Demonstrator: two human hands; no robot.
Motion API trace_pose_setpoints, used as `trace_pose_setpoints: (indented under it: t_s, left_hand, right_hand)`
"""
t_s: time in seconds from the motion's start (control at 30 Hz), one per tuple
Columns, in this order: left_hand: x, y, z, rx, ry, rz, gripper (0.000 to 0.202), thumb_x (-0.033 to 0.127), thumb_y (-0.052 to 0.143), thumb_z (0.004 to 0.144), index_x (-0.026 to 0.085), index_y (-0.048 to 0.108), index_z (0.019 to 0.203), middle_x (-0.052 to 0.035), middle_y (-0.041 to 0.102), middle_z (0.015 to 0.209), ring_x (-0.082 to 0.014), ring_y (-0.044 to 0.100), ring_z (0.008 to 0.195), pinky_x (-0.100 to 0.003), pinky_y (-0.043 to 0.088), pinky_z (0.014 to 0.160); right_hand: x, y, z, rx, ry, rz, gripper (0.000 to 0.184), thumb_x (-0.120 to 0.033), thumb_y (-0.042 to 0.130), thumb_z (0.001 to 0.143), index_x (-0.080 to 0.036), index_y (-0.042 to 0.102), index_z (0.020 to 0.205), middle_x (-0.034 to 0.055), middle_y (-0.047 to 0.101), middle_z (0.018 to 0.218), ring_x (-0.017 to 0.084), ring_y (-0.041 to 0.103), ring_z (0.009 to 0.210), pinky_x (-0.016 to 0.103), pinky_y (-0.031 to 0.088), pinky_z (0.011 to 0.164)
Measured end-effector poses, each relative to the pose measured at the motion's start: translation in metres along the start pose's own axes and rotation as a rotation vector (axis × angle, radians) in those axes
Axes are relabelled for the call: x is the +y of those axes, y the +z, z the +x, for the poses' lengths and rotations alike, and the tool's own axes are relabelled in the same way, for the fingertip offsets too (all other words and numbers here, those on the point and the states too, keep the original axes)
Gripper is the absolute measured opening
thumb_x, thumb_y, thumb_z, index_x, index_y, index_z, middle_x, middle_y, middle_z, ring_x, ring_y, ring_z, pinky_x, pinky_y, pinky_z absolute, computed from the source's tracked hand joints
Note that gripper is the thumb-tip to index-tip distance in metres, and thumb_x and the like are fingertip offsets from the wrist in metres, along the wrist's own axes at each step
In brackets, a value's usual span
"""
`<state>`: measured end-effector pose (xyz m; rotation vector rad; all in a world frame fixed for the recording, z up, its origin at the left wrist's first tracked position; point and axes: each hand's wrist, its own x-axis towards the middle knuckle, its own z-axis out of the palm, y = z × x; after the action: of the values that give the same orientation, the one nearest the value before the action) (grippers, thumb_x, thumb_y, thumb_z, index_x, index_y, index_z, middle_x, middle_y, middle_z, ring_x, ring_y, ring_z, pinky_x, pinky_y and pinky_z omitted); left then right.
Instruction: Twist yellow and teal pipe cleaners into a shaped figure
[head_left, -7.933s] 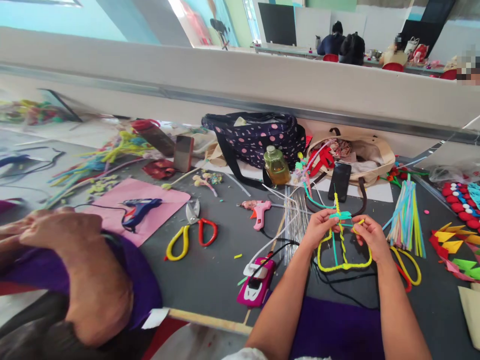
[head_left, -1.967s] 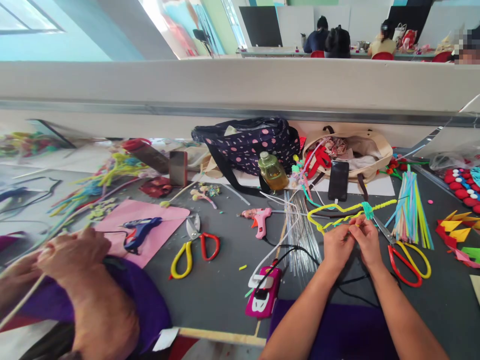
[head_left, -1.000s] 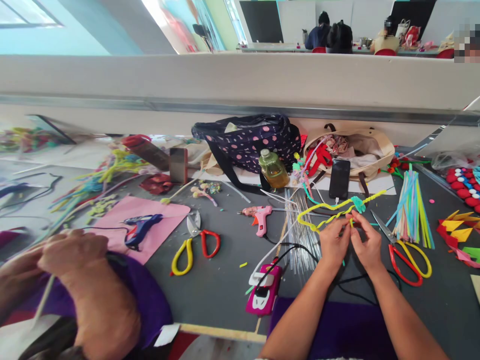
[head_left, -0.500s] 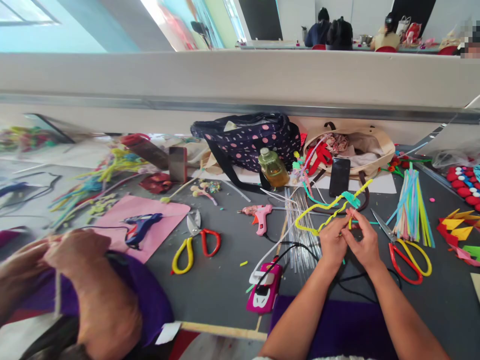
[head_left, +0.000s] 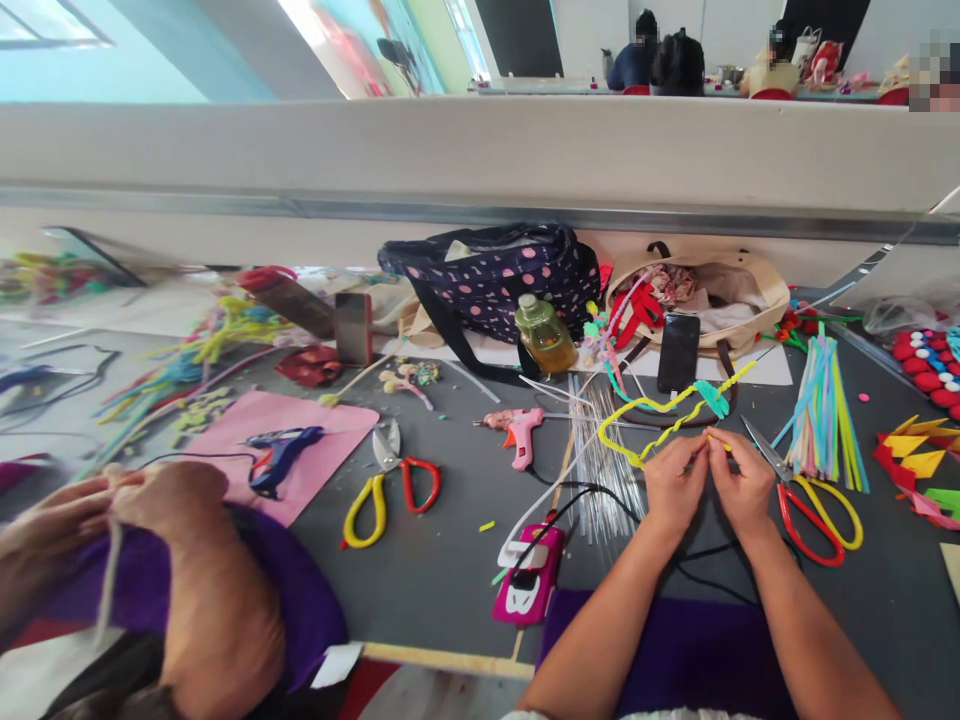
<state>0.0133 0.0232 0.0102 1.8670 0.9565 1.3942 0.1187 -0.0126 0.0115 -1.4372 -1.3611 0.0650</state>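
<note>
My left hand [head_left: 676, 482] and my right hand [head_left: 741, 480] meet at the fingertips, both pinching a yellow pipe cleaner [head_left: 621, 408]. It loops out to the left of my hands, twisted along part of its length, with a free end pointing up and to the right. A turquoise wrapped piece [head_left: 712, 399] sits on it just beyond my fingers. Close to my right hand lie scissors [head_left: 802, 500] with one red and one yellow handle. Beyond them spreads a bundle of pastel pipe cleaners [head_left: 823, 420].
Thin clear sticks [head_left: 604, 470] lie left of my hands, with a pink glue gun [head_left: 523, 435] and a magenta power strip [head_left: 531, 578]. Bags [head_left: 487, 285], a bottle [head_left: 546, 335] and a phone [head_left: 679, 353] stand behind. A co-worker's hands [head_left: 161, 500] hold a pale strand at left.
My fingertips have drawn together in a pinch, and my right hand has shifted slightly right. The yellow loop and turquoise piece have moved a little to the right.
</note>
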Motion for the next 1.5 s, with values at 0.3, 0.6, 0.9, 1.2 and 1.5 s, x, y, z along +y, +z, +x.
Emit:
trace_pose_setpoints:
  t_s: [0.3, 0.6, 0.9, 1.2, 1.5]
  left_hand:
    - [0.000, 0.003, -0.001, -0.001, -0.274, -0.174, 0.015, 0.026, 0.061, 0.085, 0.018, 0.074, 0.088, -0.0053, 0.074, 0.081, -0.0154, 0.067, 0.071, -0.025, 0.053, 0.067]
    - [0.004, 0.003, 0.007, -0.022, -0.580, -0.571, 0.015, 0.029, 0.070, 0.074, 0.014, 0.071, 0.077, -0.0025, 0.070, 0.069, -0.0111, 0.060, 0.058, -0.022, 0.049, 0.058]
    - [0.008, -0.005, 0.014, -0.137, -0.729, -0.820, 0.027, 0.035, 0.079, 0.067, 0.012, 0.069, 0.076, -0.0029, 0.069, 0.064, -0.0118, 0.060, 0.054, -0.023, 0.050, 0.054]
    - [0.006, -0.008, 0.014, -0.212, -0.726, -0.868, 0.030, 0.037, 0.081, 0.066, 0.012, 0.067, 0.075, -0.0040, 0.070, 0.065, -0.0126, 0.061, 0.053, -0.026, 0.052, 0.055]
    - [-0.005, -0.001, 0.007, -0.060, -0.473, -0.447, 0.019, 0.032, 0.071, 0.076, 0.014, 0.073, 0.080, -0.0054, 0.072, 0.073, -0.0136, 0.063, 0.062, -0.023, 0.049, 0.057]
  right_hand:
    - [-0.003, 0.004, 0.003, 0.040, 0.272, 0.261, 0.012, -0.029, 0.061, 0.087, -0.021, 0.069, 0.085, 0.0042, 0.068, 0.084, 0.018, 0.064, 0.079, 0.030, 0.052, 0.071]
    - [0.003, 0.009, 0.005, 0.061, 0.446, 0.541, 0.008, -0.029, 0.067, 0.081, -0.022, 0.071, 0.079, 0.0007, 0.065, 0.079, 0.015, 0.059, 0.073, 0.026, 0.046, 0.063]
    - [0.000, 0.008, 0.009, 0.013, 0.548, 0.673, 0.014, -0.033, 0.069, 0.078, -0.019, 0.069, 0.074, 0.0003, 0.061, 0.073, 0.011, 0.052, 0.060, 0.023, 0.042, 0.051]
    - [0.000, 0.004, 0.010, -0.107, 0.664, 0.816, 0.024, -0.041, 0.069, 0.077, -0.019, 0.058, 0.073, -0.0002, 0.056, 0.072, 0.011, 0.048, 0.054, 0.022, 0.040, 0.042]
    - [0.000, 0.012, 0.009, 0.183, 0.569, 0.533, 0.031, -0.035, 0.078, 0.070, -0.021, 0.055, 0.085, -0.0024, 0.060, 0.076, 0.013, 0.058, 0.069, 0.024, 0.047, 0.061]
